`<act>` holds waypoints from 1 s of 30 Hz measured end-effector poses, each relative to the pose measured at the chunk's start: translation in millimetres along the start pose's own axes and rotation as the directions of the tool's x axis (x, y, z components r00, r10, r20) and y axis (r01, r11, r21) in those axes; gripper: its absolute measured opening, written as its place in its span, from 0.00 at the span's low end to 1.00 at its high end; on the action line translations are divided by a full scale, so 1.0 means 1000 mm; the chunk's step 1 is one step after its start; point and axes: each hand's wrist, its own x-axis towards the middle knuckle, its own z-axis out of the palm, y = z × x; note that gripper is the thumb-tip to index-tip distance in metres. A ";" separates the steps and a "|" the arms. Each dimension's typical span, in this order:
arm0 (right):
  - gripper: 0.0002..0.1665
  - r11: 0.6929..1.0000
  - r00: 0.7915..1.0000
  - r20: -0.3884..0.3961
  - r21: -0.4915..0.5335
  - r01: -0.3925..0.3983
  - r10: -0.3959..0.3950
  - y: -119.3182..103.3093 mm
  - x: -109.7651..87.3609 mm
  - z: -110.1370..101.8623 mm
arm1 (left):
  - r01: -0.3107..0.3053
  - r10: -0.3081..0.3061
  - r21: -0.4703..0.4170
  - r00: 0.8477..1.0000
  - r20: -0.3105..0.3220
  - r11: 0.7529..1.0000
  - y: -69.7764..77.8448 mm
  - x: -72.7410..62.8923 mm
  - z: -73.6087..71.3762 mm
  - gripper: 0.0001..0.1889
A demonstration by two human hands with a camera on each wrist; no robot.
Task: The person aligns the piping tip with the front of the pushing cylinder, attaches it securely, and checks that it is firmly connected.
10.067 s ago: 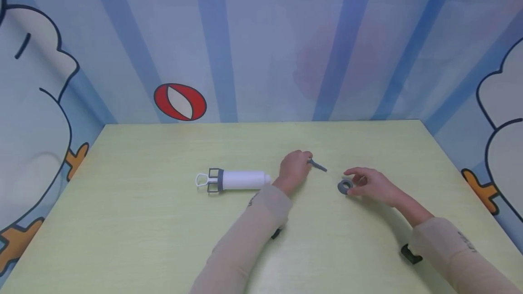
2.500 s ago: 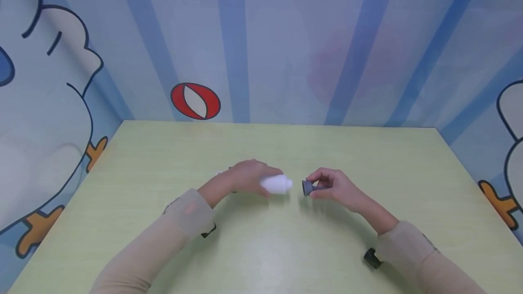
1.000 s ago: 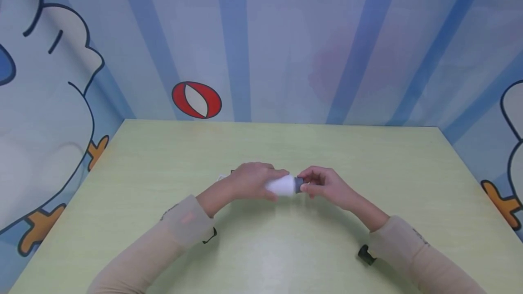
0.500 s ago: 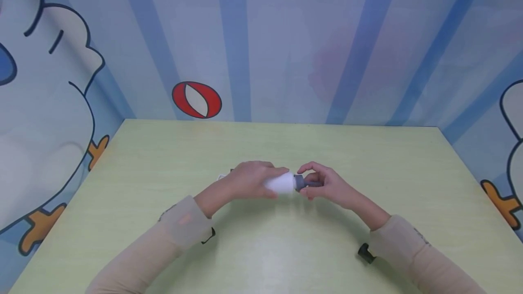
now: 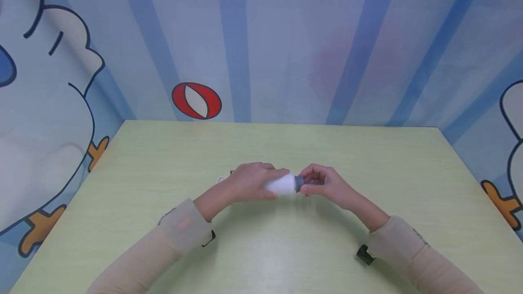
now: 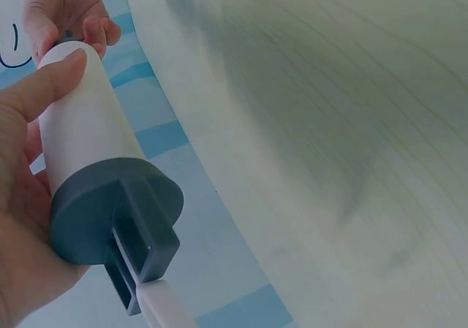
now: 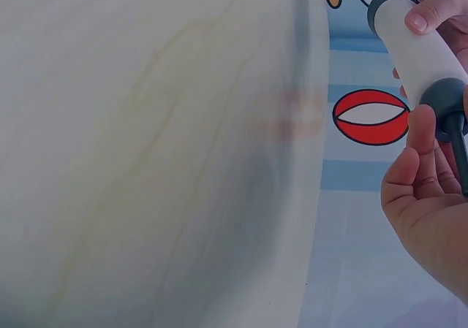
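My left hand (image 5: 253, 181) grips the white barrel of a piping syringe (image 5: 282, 185) from above, holding it lengthwise, tip to the right. In the left wrist view, the thumb lies along the barrel (image 6: 88, 116). Behind the palm are the dark grey end cap with its finger loops (image 6: 121, 204) and the white plunger rod (image 6: 164, 306). My right hand (image 5: 326, 186) pinches the grey collar (image 5: 299, 183) at the barrel's tip between thumb and fingers. A slim grey nozzle (image 7: 458, 153) sticks out through the collar, past my right fingers in the right wrist view.
The pale yellow-green table (image 5: 278, 248) runs back to a blue striped wall (image 5: 278, 49) with cartoon prints at both sides. A red and white oval (image 5: 197, 100) is printed on the wall. A small black device (image 5: 365, 254) hangs under my right cuff.
Earlier the syringe barrel lay on the table with the collar and nozzle apart. The collar then met the barrel's tip. My right fingers loosened half a second ago and now pinch the collar again.
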 end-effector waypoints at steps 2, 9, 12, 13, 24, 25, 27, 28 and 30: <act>0.20 1.000 1.000 0.009 0.023 -0.003 0.003 0.000 0.000 0.000 | 0.000 0.000 0.007 1.000 -0.007 1.000 0.000 0.000 0.000 0.30; 0.15 0.999 0.998 0.059 0.044 0.026 -0.029 0.000 0.001 -0.002 | 0.008 -0.008 0.010 1.000 -0.001 1.000 0.000 -0.001 0.000 0.31; 0.15 0.999 0.997 0.069 0.023 0.023 -0.025 0.000 0.002 -0.002 | 0.007 -0.007 0.007 1.000 -0.001 1.000 0.000 -0.001 0.000 0.31; 0.15 1.000 0.998 0.067 0.008 0.021 -0.021 0.000 0.002 -0.002 | 0.007 -0.007 0.004 1.000 -0.002 1.000 0.000 -0.001 0.000 0.31; 0.23 0.990 0.997 -0.001 -0.118 0.076 -0.077 -0.006 -0.001 -0.004 | 0.036 -0.036 -0.021 0.999 0.011 0.999 0.002 -0.001 -0.002 0.31; 0.23 0.989 0.996 0.002 -0.120 0.084 -0.085 -0.006 -0.001 -0.005 | 0.037 -0.037 -0.022 0.999 0.011 0.999 0.002 -0.001 -0.002 0.31; 0.21 0.988 0.996 0.006 -0.123 0.094 -0.094 -0.005 -0.001 -0.005 | 0.039 -0.039 -0.023 0.999 0.011 0.999 0.002 0.000 -0.002 0.31; 0.20 0.988 0.995 0.006 -0.122 0.096 -0.096 -0.005 -0.001 -0.004 | 0.040 -0.040 -0.025 0.999 0.011 0.999 0.002 0.000 -0.002 0.31; 0.18 0.989 0.995 0.007 -0.112 0.096 -0.095 -0.005 -0.001 -0.004 | 0.041 -0.041 -0.026 0.999 0.012 0.999 0.002 0.000 -0.002 0.31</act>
